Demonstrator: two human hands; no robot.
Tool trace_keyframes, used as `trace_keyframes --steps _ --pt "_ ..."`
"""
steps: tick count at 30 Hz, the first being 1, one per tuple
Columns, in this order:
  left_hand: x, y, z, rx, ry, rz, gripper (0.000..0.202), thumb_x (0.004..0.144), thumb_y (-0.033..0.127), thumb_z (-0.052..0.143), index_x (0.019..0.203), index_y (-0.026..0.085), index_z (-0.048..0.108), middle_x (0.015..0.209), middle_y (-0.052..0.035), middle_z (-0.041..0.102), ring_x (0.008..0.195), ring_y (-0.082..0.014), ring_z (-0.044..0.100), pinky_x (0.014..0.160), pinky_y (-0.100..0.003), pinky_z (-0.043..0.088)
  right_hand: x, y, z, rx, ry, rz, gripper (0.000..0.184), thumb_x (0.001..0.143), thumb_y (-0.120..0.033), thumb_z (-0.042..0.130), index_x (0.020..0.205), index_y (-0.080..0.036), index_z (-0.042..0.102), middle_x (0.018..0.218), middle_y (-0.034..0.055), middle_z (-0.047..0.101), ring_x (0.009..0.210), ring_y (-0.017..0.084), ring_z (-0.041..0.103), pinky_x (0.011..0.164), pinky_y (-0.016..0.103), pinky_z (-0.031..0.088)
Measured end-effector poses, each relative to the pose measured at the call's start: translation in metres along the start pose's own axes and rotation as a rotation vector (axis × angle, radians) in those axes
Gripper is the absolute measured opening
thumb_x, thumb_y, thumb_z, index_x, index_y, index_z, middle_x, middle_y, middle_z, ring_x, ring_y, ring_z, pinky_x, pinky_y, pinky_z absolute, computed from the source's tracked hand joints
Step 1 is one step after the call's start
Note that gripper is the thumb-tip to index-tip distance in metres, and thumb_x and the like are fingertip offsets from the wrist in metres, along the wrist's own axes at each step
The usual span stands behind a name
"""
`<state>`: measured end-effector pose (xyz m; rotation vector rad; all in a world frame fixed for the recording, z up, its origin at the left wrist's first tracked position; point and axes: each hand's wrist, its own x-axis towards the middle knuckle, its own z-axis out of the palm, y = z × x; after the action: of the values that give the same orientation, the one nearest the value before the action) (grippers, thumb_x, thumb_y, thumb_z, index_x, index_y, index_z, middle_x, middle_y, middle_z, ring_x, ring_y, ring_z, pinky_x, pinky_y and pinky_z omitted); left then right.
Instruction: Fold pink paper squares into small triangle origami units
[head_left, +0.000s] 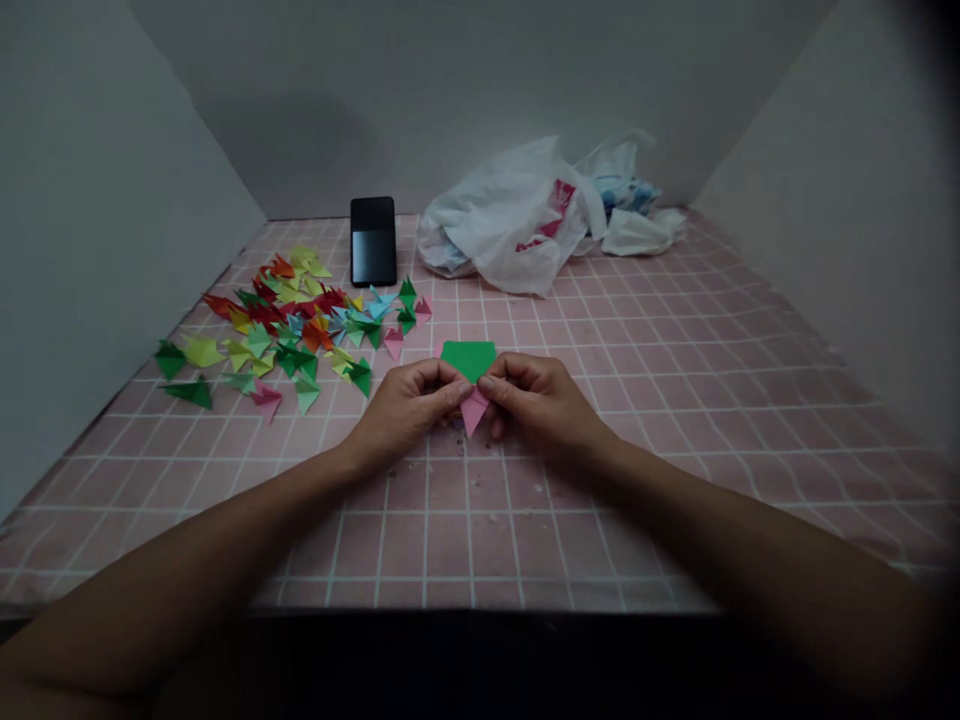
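Between my two hands, above the middle of the table, is a partly folded piece of origami paper, with a green sheet (pixel 469 358) at the top and a pink pointed part (pixel 473 412) at the bottom. My left hand (pixel 420 400) pinches its left side between thumb and fingers. On the other side, my right hand (pixel 534 398) pinches it in the same way, and the two thumb tips nearly meet at the centre. Whether the green and pink are one sheet or several stacked, I cannot tell.
Many small folded paper pieces (pixel 289 325) in several colours lie heaped at the left. Behind them a black phone (pixel 373 242) rests on the pink checked tablecloth (pixel 645 400). White plastic bags (pixel 502 215) and a crumpled blue-and-white packet (pixel 626 195) sit against the back wall.
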<state>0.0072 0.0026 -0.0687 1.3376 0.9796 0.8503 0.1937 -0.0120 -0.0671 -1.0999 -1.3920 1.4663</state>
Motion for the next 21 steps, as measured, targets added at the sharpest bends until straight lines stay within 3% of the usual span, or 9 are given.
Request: trace_keyframes --steps 4,8,11,14,21 --pt "0.0 0.0 0.002 -0.08 0.044 0.031 0.022 0.079 0.033 0.077 0.088 0.017 0.064 0.073 0.0027 0.062 0.06 -0.009 0.056 0.059 -0.022 0.047 0.0 0.003 0.002 0.005 0.014 -0.014 0.027 0.089 -0.039 0.067 0.073 -0.019 0.058 0.057 -0.0024 0.063 0.046 0.011 0.058 0.046 0.022 0.045" --pt "0.001 -0.001 0.002 -0.066 0.093 0.097 0.025 0.076 0.028 0.079 0.089 0.019 0.06 0.068 0.0049 0.059 0.059 -0.0086 0.054 0.056 -0.02 0.045 0.002 0.006 0.002 0.091 -0.031 0.054 0.034 0.092 -0.049 0.064 0.077 -0.019 0.059 0.057 -0.0017 0.064 0.044 0.01 0.058 0.045 0.022 0.046" --pt "0.002 -0.002 0.0 -0.022 0.07 0.151 0.025 0.076 0.028 0.079 0.089 0.019 0.059 0.071 0.0042 0.06 0.061 -0.0088 0.056 0.058 -0.02 0.044 0.002 0.006 0.003 0.13 -0.073 0.089 0.034 0.087 -0.051 0.071 0.081 -0.018 0.061 0.058 -0.0022 0.066 0.045 0.01 0.058 0.046 0.021 0.047" --pt "0.001 -0.001 0.0 0.005 0.029 0.175 0.024 0.078 0.028 0.077 0.089 0.02 0.058 0.074 0.0037 0.061 0.065 -0.0093 0.058 0.06 -0.02 0.046 0.001 0.005 0.003 0.181 -0.156 0.132 0.035 0.08 -0.048 0.078 0.074 -0.017 0.062 0.057 -0.0019 0.067 0.045 0.009 0.057 0.045 0.02 0.046" --pt "-0.002 0.01 0.001 -0.066 0.008 0.187 0.026 0.077 0.026 0.078 0.087 0.021 0.054 0.073 0.0055 0.057 0.061 -0.008 0.054 0.058 -0.02 0.045 0.0 0.003 0.002 0.219 -0.195 0.076 0.036 0.082 -0.049 0.078 0.073 -0.018 0.062 0.059 -0.0014 0.069 0.047 0.01 0.061 0.048 0.021 0.049"
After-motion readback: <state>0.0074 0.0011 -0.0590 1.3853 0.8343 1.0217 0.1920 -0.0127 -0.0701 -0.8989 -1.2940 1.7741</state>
